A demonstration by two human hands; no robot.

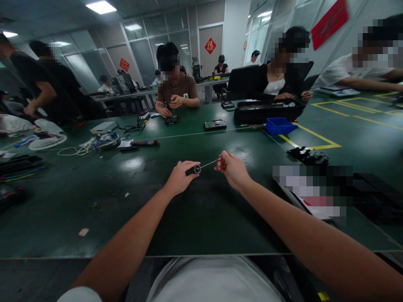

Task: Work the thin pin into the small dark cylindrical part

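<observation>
My left hand (180,178) is closed round a small black cylinder (197,169) with a pale ring at its round end, which faces right. My fingers cover most of its body. In my right hand (232,168) is a screwdriver (209,164): its thin metal shaft slants down to the left, and a bit of red shows by the fingertips. The shaft's tip is at or very near the cylinder's ringed end; contact is too small to tell. Both hands are just above the green tabletop (217,226).
A blue bin (281,126), black plastic parts (307,156) and a long black housing (267,111) are to the right. A circuit-board device (215,125) lies ahead. Cables (105,141) and a dark pen-shaped tool (145,143) are left. Across the table a co-worker (176,86) handles a small device.
</observation>
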